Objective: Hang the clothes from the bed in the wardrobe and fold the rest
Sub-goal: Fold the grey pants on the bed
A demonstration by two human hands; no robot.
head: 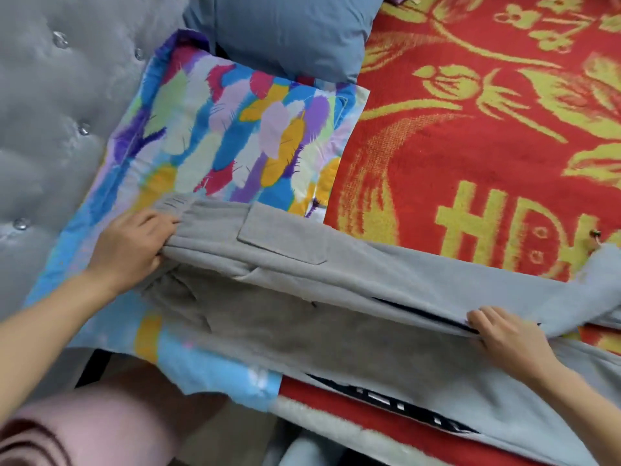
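Observation:
A pair of grey sweatpants lies stretched across the bed from left to right, with a flap pocket facing up and a dark printed stripe along the near leg. My left hand grips the bunched elastic waistband at the left end, over the colourful pillow. Farther right, my right hand pinches the edge of the upper leg, which lies folded over the lower one. The leg ends run out of view at the right.
A feather-print pillow lies under the waistband, with a blue-grey pillow behind it. A red and yellow blanket covers the bed. A grey tufted headboard stands at the left. My pink-clothed knee is at the lower left.

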